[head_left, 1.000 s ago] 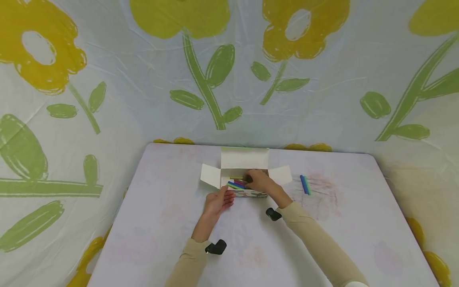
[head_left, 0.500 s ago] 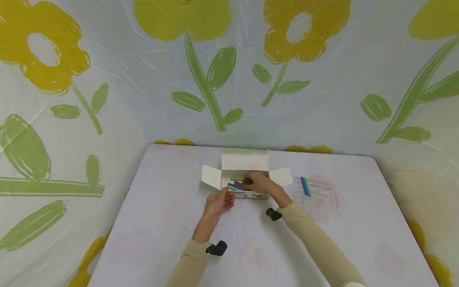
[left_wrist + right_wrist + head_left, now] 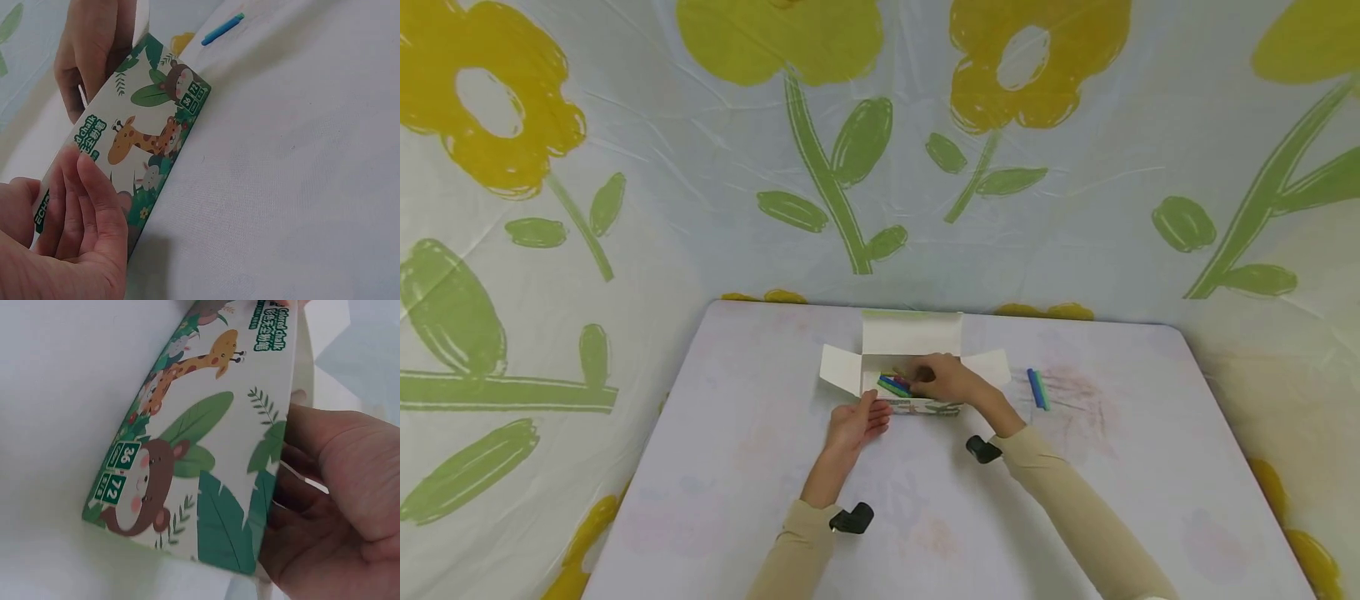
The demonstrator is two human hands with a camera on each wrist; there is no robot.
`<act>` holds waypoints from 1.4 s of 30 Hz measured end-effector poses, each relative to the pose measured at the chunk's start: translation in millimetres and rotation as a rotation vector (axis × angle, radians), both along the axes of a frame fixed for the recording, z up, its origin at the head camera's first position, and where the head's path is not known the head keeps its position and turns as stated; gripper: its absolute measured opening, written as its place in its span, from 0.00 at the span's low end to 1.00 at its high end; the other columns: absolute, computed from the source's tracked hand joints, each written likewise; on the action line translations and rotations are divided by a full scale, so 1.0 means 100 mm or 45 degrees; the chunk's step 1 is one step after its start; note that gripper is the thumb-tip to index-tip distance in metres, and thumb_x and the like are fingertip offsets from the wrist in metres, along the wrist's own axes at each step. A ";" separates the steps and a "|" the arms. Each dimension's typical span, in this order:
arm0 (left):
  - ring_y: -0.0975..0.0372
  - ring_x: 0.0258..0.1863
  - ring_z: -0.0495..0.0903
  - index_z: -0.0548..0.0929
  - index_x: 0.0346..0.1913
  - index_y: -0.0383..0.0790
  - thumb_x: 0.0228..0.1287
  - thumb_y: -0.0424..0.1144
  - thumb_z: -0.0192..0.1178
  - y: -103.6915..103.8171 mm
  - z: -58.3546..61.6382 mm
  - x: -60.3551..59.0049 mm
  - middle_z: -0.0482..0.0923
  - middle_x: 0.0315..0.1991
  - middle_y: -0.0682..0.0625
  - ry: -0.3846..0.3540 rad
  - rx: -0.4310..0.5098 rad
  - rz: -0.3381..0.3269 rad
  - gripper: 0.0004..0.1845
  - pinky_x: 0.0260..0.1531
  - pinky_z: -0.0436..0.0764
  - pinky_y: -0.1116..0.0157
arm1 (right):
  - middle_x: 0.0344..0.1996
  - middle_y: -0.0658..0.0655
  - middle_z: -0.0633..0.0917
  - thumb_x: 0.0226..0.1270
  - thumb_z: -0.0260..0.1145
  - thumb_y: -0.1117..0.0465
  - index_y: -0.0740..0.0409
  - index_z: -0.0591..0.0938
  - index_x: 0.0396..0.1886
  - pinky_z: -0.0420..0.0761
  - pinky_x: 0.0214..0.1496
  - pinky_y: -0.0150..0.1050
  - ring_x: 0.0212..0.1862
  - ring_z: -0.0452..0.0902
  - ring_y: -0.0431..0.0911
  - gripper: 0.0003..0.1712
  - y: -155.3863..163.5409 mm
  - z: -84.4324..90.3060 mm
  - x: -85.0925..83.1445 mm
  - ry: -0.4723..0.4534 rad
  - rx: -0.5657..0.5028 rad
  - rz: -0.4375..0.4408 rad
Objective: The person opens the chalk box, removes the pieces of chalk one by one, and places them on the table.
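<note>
One pale table [image 3: 737, 467] carries everything here, pushed against a flower-printed sheet [image 3: 625, 167] that hangs behind and to both sides. Starting on the left, the left hand [image 3: 856, 423] lies with its fingers [image 3: 94, 206] nearly straight and flat against the printed front wall of the chalk box [image 3: 917, 407], near that wall's left end; it grips nothing, and I would say it is there as a stop so that the light carton does not slide toward the near edge. The box itself sits a little back from the table's middle, toward the far edge, with three flaps folded out, left, back and right, which leaves the top open for reaching in. Inside lie coloured chalk sticks [image 3: 895, 385] side by side; I make out green, blue and a purplish one, perhaps four or five in all, though the hand covers the rest and I cannot count them surely. The right hand [image 3: 946, 379] reaches down into the box from above with fingers bent among the sticks; whether it has actually pinched one I cannot tell. Further right, well apart from the box and toward the right edge, two loose sticks [image 3: 1038, 388], one blue and one green, lie touching over faint chalk scribbles [image 3: 1075, 400].
</note>
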State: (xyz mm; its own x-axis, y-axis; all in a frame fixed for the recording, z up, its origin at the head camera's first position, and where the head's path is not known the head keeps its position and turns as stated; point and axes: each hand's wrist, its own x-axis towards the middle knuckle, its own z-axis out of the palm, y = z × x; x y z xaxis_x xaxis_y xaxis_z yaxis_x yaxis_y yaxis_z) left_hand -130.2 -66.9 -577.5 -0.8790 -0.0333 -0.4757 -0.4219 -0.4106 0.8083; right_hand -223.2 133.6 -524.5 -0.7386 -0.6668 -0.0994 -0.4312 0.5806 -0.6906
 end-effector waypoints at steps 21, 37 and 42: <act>0.66 0.29 0.84 0.84 0.46 0.23 0.77 0.45 0.59 -0.02 0.03 0.00 0.87 0.31 0.48 -0.004 -0.001 -0.021 0.22 0.36 0.86 0.70 | 0.42 0.64 0.86 0.72 0.68 0.67 0.71 0.81 0.52 0.86 0.52 0.44 0.47 0.84 0.57 0.13 0.58 0.35 0.03 -0.028 -0.306 -0.180; 0.66 0.29 0.85 0.85 0.45 0.24 0.77 0.45 0.59 -0.01 -0.01 -0.02 0.87 0.32 0.46 -0.011 -0.021 -0.006 0.21 0.36 0.87 0.69 | 0.55 0.69 0.84 0.76 0.67 0.58 0.68 0.77 0.63 0.82 0.53 0.28 0.53 0.84 0.43 0.24 1.20 0.49 0.06 -0.262 -0.410 -0.464; 0.65 0.30 0.85 0.85 0.44 0.25 0.77 0.44 0.59 0.00 -0.02 -0.02 0.87 0.32 0.46 -0.022 -0.020 -0.002 0.20 0.36 0.87 0.69 | 0.58 0.67 0.82 0.76 0.67 0.54 0.67 0.75 0.65 0.83 0.55 0.30 0.51 0.84 0.36 0.28 1.40 0.45 0.06 -0.310 -0.444 -0.533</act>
State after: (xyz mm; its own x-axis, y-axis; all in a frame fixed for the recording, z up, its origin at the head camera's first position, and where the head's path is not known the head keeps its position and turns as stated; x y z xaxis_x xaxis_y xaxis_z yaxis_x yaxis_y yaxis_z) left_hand -132.2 -67.2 -579.1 -0.8707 -0.0396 -0.4902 -0.4365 -0.3971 0.8073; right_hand -217.6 273.1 -479.2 -0.9290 -0.3476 -0.1266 -0.0197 0.3883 -0.9213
